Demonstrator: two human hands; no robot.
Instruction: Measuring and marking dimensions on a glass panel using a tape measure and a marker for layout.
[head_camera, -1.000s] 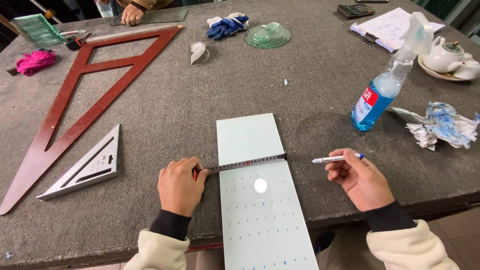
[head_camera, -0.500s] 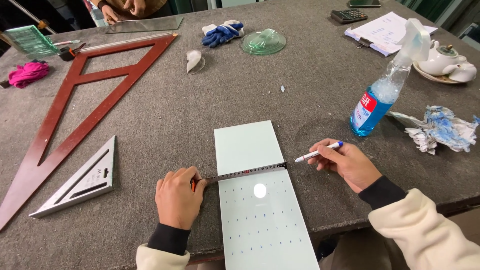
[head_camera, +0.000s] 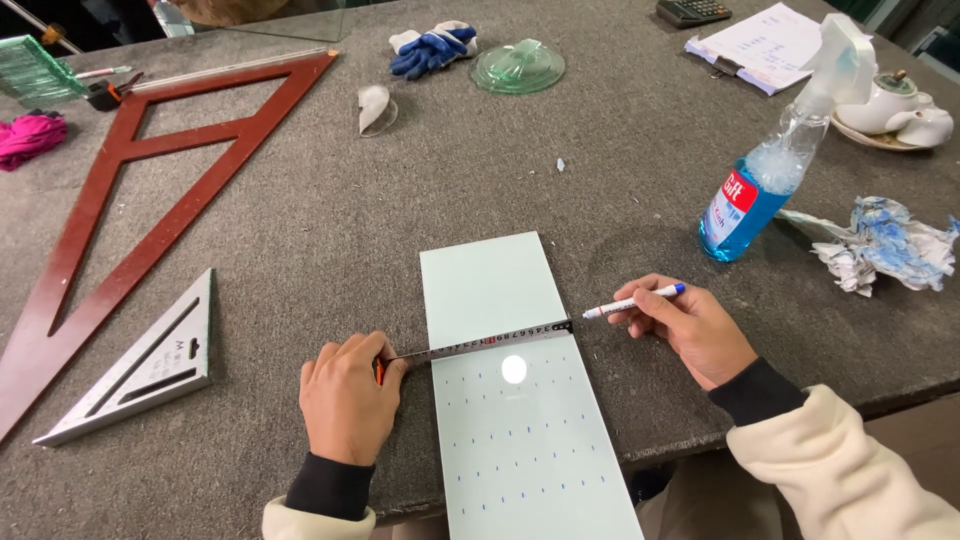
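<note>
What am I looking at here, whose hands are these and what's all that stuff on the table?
There is no machine here: a person wears a camera on the head, so the view looks down at their own two bare hands over a grey table. The left hand holds a tape measure stretched across a pale glass panel. The right hand holds a blue-capped marker, its tip near the tape's end. Around them lie a small metal square, a large red wooden triangle, a blue spray bottle, crumpled paper, blue gloves and a glass dish.
</note>
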